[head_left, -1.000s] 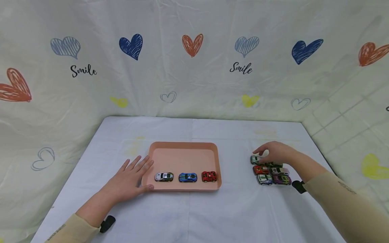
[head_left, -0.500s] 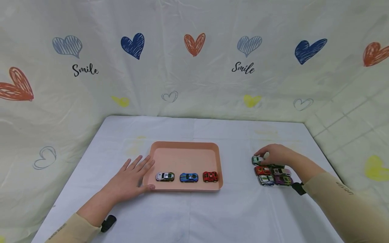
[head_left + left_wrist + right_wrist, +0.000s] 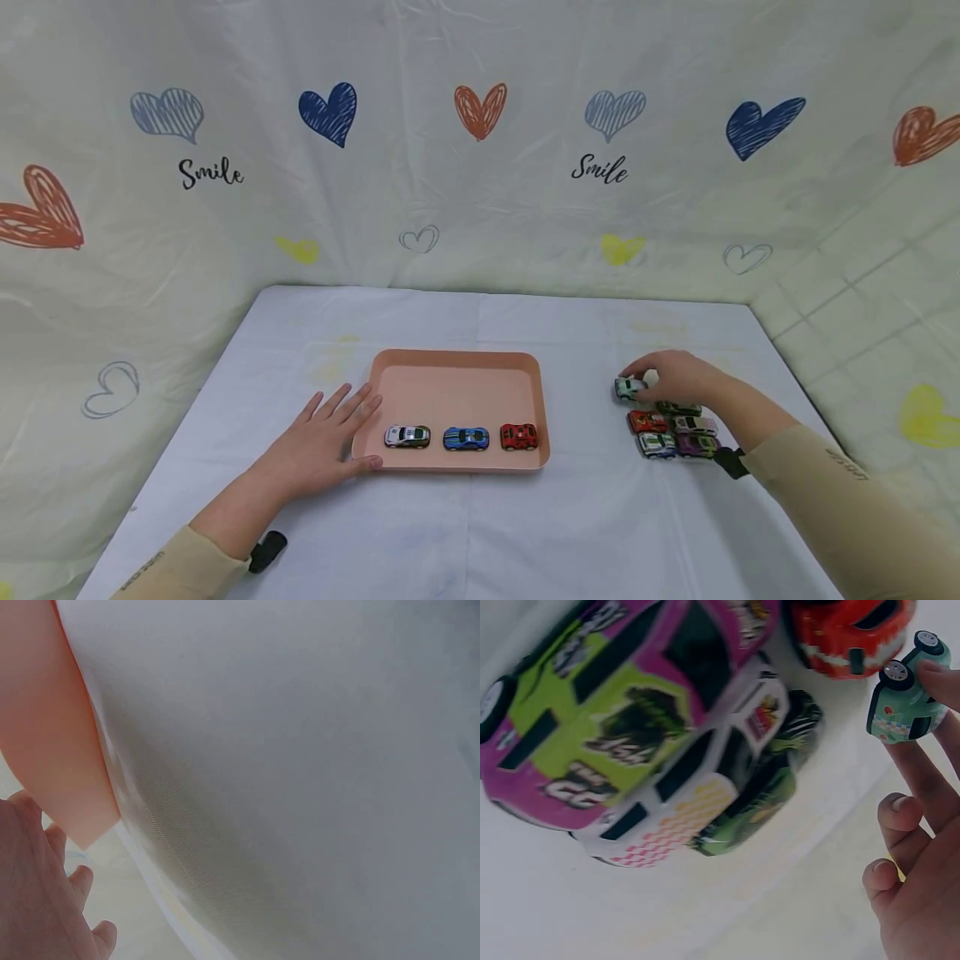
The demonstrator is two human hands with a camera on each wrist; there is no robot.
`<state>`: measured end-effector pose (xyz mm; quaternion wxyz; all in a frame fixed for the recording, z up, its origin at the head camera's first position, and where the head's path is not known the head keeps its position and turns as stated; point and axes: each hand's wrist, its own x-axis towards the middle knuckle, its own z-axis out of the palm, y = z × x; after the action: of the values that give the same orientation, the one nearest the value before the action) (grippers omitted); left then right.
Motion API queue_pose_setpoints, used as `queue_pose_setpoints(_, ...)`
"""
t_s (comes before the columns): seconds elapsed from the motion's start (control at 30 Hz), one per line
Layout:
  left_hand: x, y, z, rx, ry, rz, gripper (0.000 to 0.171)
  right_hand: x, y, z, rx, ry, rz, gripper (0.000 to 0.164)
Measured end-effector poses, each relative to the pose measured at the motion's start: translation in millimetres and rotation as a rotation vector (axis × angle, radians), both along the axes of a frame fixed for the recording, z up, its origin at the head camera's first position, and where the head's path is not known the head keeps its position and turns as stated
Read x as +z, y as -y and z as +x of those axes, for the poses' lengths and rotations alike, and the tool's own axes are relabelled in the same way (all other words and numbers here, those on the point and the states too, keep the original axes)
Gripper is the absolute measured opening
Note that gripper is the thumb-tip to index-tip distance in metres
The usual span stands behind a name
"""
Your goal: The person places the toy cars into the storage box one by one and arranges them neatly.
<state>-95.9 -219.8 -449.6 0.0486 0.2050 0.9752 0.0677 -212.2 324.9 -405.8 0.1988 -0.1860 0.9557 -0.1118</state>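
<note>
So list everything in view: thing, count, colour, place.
Table: 1, white, centre
Tray: 1, pink, on table
Silver car: 1, silver, tray left
Blue car: 1, blue, tray middle
Red car: 1, red, tray right
Mint car: 1, mint, in right hand
Green car: 1, green, back of right cluster
Orange-red car: 1, orange-red, cluster's middle left
Checked car: 1, white-pink, cluster's middle right
White car: 1, whitish, cluster's front left
Purple car: 1, purple-green, cluster's front right
Backdrop: count unclear, white with hearts, around table
Wrist devices: 2, black, one per wrist
Sleeves: 2, beige, forearms
Right hand: 1, bare, holding mint car
Left hand: 1, bare, tray's left edge
</note>
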Motion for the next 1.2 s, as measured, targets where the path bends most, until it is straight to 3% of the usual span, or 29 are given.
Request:
queue_pose_setpoints(0.6, -0.3, -0.4, 0.0, -0.002, -0.004, 0.002, 0.089, 28.2, 54.7, 3.3, 0.043, 0.008, -0.046, 0.041)
queue_pose_setpoints(1.2, -3.6, 2.6, 0.4, -0.015, -0.017, 0.033, 0.09, 42.0, 157.5, -5.9, 0.178, 0.111, -0.182, 0.04)
